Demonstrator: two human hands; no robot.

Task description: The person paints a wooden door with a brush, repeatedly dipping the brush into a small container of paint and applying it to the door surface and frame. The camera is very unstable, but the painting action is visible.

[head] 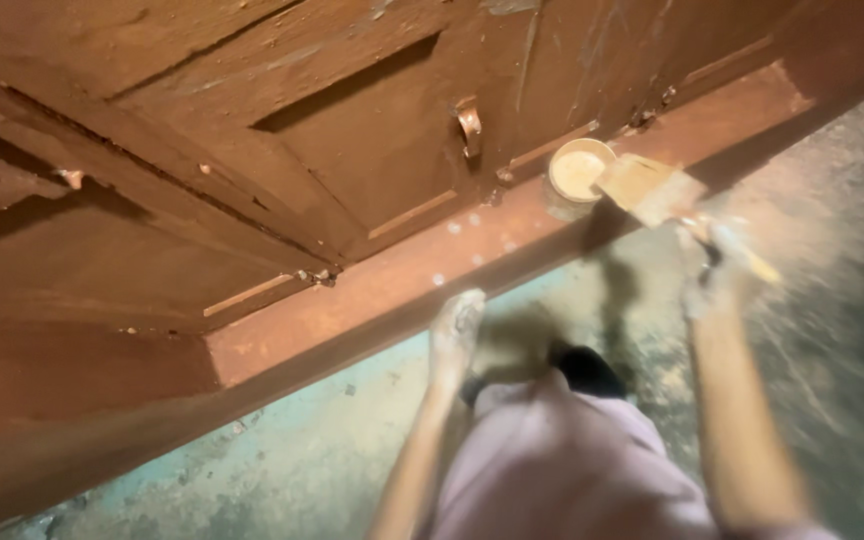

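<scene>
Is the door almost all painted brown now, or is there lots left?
Most of the wooden door and the sill already look brown. The right hand holds a wide brush beside the small can of pale paint; the left hand rests by the sill. Scuffed streaks near the door's top and pale spots on the sill remain.

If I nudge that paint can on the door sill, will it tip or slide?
The can looks squat and nearly full, so probably heavy and slow to tip. It has no lid, so a push may slop paint. The sill is narrow, so it might slide off.
</scene>
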